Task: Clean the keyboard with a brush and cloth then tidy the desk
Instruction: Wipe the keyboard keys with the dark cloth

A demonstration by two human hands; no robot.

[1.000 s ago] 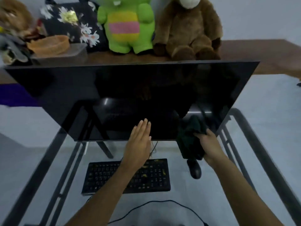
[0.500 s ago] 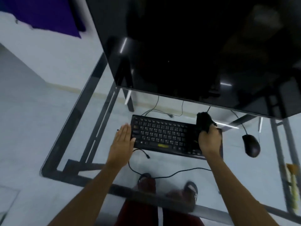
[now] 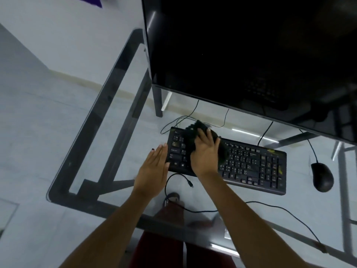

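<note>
1. The flat black keyboard [image 3: 241, 163] sat on the clear glass desk [image 3: 108, 105], just near of the big black monitor [image 3: 251, 55].
2. Right hand [image 3: 205, 153] was bunched around a dark crumpled cloth [image 3: 190, 135], pressing it onto the keyboard's left end.
3. Left hand [image 3: 154, 167] lay flat, fingers straight, against the keyboard's left edge; holding nothing.
4. Black mouse [image 3: 321, 176] sat off to the right, apart from the keyboard.

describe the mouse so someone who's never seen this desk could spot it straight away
Start at the big dark monitor standing on the glass desk, then drop to the black keyboard in front of it. Just off the keyboard's far end from the two hands lies the mouse: a smooth black oval, alone on bare glass, with a thin cable running back toward the monitor.
</note>
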